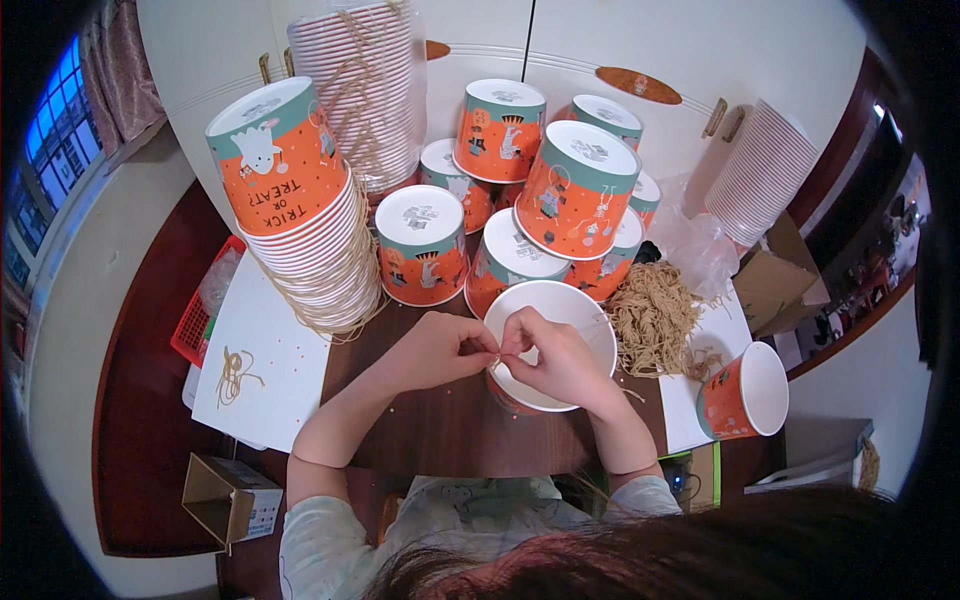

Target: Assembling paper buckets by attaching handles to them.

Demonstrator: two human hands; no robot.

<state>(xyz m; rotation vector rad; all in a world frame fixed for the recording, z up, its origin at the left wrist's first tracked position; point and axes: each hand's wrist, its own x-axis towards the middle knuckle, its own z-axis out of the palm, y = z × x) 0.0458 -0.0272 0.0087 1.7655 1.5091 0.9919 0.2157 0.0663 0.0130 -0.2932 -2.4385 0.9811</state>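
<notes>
Over the near left rim of an open paper bucket [590, 335], white inside and standing upright, my two hands meet. My left hand [448, 350] is closed, its thumb and forefinger pinching at the rim. Against it, my right hand [550, 358] pinches too, reaching across the bucket's mouth. Between the fingertips shows a small pale bit of what looks like cord [497, 361]; most of it is hidden by the fingers. Just right of the bucket lies a tangled heap of tan cord [655, 318].
Upturned orange and green buckets [422, 240] crowd the table [400, 430] beyond my hands. A nested stack [300, 230] hung with cords rises at the left; another stack [360, 90] stands behind. One bucket [745, 395] lies tilted at right. Loose cord [236, 378] rests on the left white board.
</notes>
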